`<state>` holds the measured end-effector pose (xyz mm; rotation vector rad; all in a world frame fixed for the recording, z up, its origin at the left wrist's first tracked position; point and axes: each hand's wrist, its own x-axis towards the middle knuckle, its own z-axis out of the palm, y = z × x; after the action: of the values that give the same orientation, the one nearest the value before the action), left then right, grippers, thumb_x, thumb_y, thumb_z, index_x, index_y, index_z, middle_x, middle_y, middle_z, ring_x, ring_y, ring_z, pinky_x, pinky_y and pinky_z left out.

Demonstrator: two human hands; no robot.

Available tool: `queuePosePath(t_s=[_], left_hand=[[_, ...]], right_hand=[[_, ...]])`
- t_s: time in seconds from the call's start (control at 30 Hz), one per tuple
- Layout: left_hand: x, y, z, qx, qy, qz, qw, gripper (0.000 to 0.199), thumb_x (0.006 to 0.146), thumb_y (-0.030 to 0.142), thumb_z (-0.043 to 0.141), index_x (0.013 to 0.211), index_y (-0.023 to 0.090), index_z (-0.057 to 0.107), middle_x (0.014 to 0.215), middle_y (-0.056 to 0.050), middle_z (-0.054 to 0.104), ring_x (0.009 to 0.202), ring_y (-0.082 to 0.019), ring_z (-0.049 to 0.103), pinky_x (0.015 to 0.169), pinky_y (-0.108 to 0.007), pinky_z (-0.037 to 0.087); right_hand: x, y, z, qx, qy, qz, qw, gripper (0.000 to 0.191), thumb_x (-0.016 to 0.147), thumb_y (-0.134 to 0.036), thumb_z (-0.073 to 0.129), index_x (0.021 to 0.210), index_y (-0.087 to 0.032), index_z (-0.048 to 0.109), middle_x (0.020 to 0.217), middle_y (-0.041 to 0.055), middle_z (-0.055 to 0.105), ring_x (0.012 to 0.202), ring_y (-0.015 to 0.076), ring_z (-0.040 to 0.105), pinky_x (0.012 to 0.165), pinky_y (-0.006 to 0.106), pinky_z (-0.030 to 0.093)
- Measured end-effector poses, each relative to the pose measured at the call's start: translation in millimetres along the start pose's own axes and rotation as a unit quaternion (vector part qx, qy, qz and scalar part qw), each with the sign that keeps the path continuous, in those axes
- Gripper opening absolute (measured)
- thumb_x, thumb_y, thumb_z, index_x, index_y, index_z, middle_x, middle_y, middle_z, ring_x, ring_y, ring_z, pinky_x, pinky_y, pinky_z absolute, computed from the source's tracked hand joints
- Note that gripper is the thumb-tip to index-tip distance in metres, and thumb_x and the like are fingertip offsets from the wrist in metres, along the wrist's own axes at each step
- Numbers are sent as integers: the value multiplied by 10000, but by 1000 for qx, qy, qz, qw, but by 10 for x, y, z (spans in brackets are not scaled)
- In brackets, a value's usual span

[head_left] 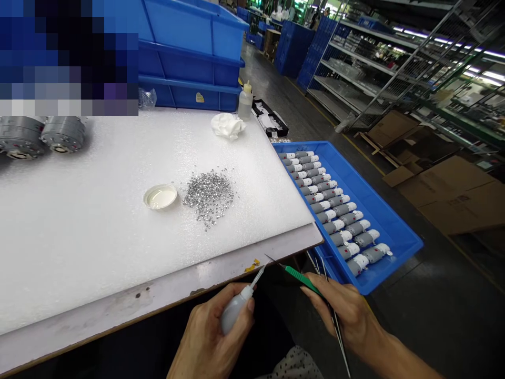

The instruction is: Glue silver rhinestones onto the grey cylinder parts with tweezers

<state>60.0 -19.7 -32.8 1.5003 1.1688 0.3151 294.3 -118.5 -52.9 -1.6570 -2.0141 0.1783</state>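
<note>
Two hands at the table (pixel 169 290) edge. L hand (pixel 213 331) is wrapped round a small squeeze bottle (pixel 233 311), nozzle angled up twd R hand (pixel 347 311); contents can't be told. R hand is clamped on a green-handled knife (pixel 303 281), blade tip near the nozzle, w/ metal tweezers (pixel 341 345) in same grip. Beyond & left of L hand: shallow white dish (pixel 147 202) w/ clear liq. Just right of dish, approx. straight beyond L hand: loose pile of tiny metal pcs (pixel 209 193). Farther out: second bottle (pixel 245 101), looks part-full, next to crumpled white tissue (pixel 226 125). Past R hand: blue tray (pixel 373 196) holding 2 rows of grey/white cyl. parts (pixel 357 228). Far beyond L hand: stacked blue crates (pixel 189 66), insides not visible.
</note>
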Motion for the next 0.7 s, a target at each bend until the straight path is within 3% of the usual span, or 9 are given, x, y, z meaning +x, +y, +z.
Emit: queuePosePath(t_s=[0.2,0.33,0.5,0.7], left_hand=[[-18,-23,-18,-4,-4,-9,1000,375,876,512,549,1010,209,725,645,22,653,574,-156,526,507,-235,354],[-14,-57,-14,-18,-32,-18,999,422,901,550,494,1028,210,709,714,2,668,646,-178,556,544,-249,366],[5,-48,6,-39,-33,-30,998,444,890,585,499,945,196,706,648,15,603,597,-156,458,558,-268,326],[6,-9,8,-74,-25,-67,995,451,839,602,560,968,204,729,623,14,627,507,-133,378,470,-251,257]], right_hand=[[-19,-8,10,56,-17,32,998,217,984,-64,479,1150,-178,560,849,51,675,671,160,684,561,247,499],[-25,-26,5,85,14,42,995,200,986,-83,491,1149,-184,549,859,46,672,704,158,681,605,243,514],[29,-70,-2,84,14,47,995,169,984,-94,497,1107,-192,559,828,32,667,668,158,676,582,243,504],[50,-96,10,88,10,42,995,179,981,-87,494,1116,-180,564,827,34,677,674,157,685,599,242,508]])
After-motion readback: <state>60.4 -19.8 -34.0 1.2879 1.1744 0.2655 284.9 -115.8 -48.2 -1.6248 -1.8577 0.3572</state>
